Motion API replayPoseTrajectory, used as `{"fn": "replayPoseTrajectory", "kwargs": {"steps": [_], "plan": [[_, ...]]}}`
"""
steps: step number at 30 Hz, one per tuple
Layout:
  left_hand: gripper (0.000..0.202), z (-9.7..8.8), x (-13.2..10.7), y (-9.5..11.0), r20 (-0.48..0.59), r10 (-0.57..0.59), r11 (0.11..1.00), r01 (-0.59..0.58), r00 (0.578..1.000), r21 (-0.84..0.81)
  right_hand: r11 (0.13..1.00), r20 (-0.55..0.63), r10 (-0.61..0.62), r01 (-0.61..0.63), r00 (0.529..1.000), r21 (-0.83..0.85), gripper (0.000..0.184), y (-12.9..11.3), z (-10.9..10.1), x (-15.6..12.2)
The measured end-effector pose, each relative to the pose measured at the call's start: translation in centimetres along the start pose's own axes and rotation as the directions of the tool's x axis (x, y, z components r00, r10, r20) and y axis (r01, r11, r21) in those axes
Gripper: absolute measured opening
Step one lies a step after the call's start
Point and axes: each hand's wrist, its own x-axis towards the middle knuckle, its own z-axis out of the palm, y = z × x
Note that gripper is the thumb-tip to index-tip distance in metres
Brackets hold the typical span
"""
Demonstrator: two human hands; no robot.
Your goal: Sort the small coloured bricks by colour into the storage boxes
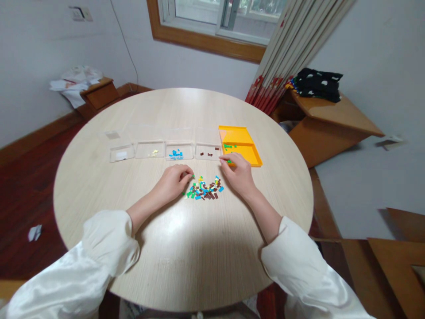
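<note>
A pile of small building bricks (pixel 209 190) in brown, blue, green, yellow and white lies on the round table. At its left edge my left hand (pixel 173 180) is closed in a pinch, with a small green brick (pixel 193 176) at the fingertips. My right hand (pixel 238 172) hovers by the front left corner of the yellow box (pixel 255 155), thumb and forefinger drawn together; what they hold, if anything, is too small to make out. Green bricks (pixel 227 146) lie inside that box, partly covered by the hand.
Left of the yellow box stand clear boxes with raised lids: one with brown bricks (pixel 210 154), one with blue bricks (pixel 176 154), one with pale yellow bricks (pixel 154 153), and one with a white piece (pixel 121 155). The table (pixel 186 252) has a rounded edge.
</note>
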Motion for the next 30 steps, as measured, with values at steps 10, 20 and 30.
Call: {"fn": "replayPoseTrajectory", "kwargs": {"steps": [10,20,30], "plan": [[0.008,0.4,-0.1,0.4,-0.093,-0.041,0.979,0.021,0.995,-0.202,0.971,0.265,-0.147,0.088,0.953,0.22,0.013,-3.5,2.4,-1.4],[0.01,-0.2,0.0,0.5,-0.033,-0.015,0.99,0.01,0.999,-0.14,0.982,0.176,-0.132,0.104,0.976,0.159,0.011,-2.8,2.1,-1.0],[0.021,-0.8,0.1,-0.4,0.221,0.225,0.971,-0.237,0.949,0.029,0.99,-0.116,0.129,-0.134,0.985,-0.035,0.013,2.7,-1.1,0.8]]}}
